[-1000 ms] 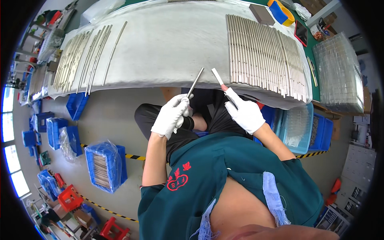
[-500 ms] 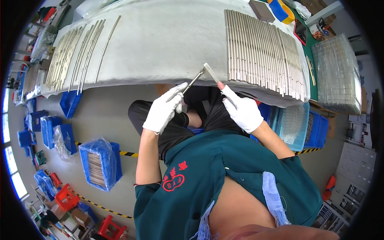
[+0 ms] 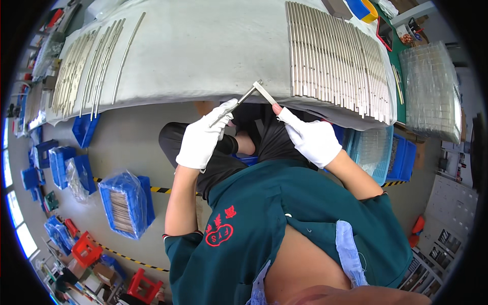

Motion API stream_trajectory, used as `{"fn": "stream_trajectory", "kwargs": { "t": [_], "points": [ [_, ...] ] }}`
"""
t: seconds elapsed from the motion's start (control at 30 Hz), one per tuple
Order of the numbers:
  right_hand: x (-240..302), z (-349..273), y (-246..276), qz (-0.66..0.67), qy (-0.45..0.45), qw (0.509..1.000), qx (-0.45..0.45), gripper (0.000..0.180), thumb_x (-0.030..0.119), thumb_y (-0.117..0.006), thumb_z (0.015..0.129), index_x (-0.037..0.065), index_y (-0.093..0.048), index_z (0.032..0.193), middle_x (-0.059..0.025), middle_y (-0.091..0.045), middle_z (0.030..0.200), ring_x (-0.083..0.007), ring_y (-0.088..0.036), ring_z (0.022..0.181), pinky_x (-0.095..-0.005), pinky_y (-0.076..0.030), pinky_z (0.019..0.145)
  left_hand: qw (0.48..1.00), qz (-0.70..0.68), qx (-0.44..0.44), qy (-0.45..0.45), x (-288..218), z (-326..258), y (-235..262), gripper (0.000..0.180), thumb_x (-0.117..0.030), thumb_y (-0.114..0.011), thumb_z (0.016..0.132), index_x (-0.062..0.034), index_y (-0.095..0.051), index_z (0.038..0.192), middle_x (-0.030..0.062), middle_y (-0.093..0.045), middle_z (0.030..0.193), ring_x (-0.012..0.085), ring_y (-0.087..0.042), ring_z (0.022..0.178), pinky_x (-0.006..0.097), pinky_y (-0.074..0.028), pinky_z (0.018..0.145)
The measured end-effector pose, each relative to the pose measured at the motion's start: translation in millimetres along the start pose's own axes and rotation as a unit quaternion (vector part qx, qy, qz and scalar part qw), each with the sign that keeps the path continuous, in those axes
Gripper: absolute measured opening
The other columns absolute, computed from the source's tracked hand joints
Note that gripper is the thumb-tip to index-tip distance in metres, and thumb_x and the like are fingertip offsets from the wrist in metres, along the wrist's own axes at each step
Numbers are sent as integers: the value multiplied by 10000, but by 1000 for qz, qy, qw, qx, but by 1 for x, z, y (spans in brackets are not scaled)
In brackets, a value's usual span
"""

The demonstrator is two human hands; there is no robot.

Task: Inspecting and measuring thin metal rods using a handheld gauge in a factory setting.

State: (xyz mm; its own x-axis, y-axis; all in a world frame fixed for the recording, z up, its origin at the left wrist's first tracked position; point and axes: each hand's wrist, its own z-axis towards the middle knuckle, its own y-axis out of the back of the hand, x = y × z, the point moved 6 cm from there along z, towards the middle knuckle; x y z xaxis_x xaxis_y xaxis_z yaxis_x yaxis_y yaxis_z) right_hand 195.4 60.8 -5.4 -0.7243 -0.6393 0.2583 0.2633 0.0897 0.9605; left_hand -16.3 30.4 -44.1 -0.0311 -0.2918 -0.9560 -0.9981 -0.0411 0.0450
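My left hand point(image 3: 199, 140), in a white glove, is closed around a slender silver metal rod point(image 3: 246, 96) that points up toward the table edge. My right hand point(image 3: 316, 140), also gloved but with a bare fingertip showing, grips a short flat pale strip point(image 3: 265, 93). The strip's far end meets the rod near its tip, so the two form a peak just in front of the cloth. Whether the strip is stone, metal or something else I cannot tell. Many similar rods point(image 3: 335, 61) lie side by side on the right of the table.
A white cloth point(image 3: 203, 51) covers the table; more rods point(image 3: 104, 61) lie loosely at its left. Blue and yellow tape rolls point(image 3: 363, 10) and a stack of clear plastic trays point(image 3: 432, 91) are at the right. A blue crate of rods point(image 3: 124, 206) stands on the floor.
The rod and strip have shifted slightly left against each other, and the rod's tip now shows just beyond the strip. The whole view has tilted a little. Both grips remain.
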Motion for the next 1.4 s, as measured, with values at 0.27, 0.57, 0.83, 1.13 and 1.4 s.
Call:
{"fn": "stream_trajectory", "kwargs": {
  "t": [0.27, 0.57, 0.83, 1.13, 1.4],
  "points": [
    [2, 14, -4, -1, -19, 1000, -11, 491, 159, -538, 846, 273, -437, 1313, -97, -483, 491, -254, -488, 381, -355, -399, 382, 992, 90, -21, -87, -7, -2, -1, 294, -13, -549, 863, -27, -593, 1154, -21, -611, 966, 22, -438, 688, 151, -357, 591],
    [3, 23, -6, -39, 28, 998, -37, 591, 183, -503, 863, 212, -265, 1403, -62, -491, 476, -230, -484, 358, -346, -395, 356, 976, 186, -33, -109, -15, -2, -2, 296, -27, -559, 866, -52, -595, 1160, -28, -603, 903, 21, -410, 671, 151, -358, 601],
    [-3, 19, -5, -27, 20, 999, -27, 468, 111, -522, 844, 139, -438, 1304, -108, -591, 651, -233, -508, 389, -352, -438, 420, 946, 272, -26, -173, -16, -4, -2, 344, -93, -522, 876, -151, -553, 1213, 64, -634, 1073, 199, -617, 935, 264, -467, 812],
    [7, -2, -9, -24, -15, 999, -19, 511, 174, -543, 850, 261, -413, 1336, -58, -427, 418, -212, -487, 362, -331, -392, 372, 1000, 0, -15, 6, 8, -4, -8, 310, -109, -543, 884, -112, -578, 1192, -10, -592, 778, 47, -415, 570, 181, -381, 550],
    [8, 18, -15, -38, -1, 999, -26, 593, 138, -549, 826, 261, -348, 1371, -55, -463, 463, -208, -478, 357, -318, -374, 357, 995, 10, 7, 98, -10, -1, -4, 317, -119, -534, 886, -62, -568, 1196, -32, -520, 714, 38, -346, 549, 178, -320, 510]
  ]
}}
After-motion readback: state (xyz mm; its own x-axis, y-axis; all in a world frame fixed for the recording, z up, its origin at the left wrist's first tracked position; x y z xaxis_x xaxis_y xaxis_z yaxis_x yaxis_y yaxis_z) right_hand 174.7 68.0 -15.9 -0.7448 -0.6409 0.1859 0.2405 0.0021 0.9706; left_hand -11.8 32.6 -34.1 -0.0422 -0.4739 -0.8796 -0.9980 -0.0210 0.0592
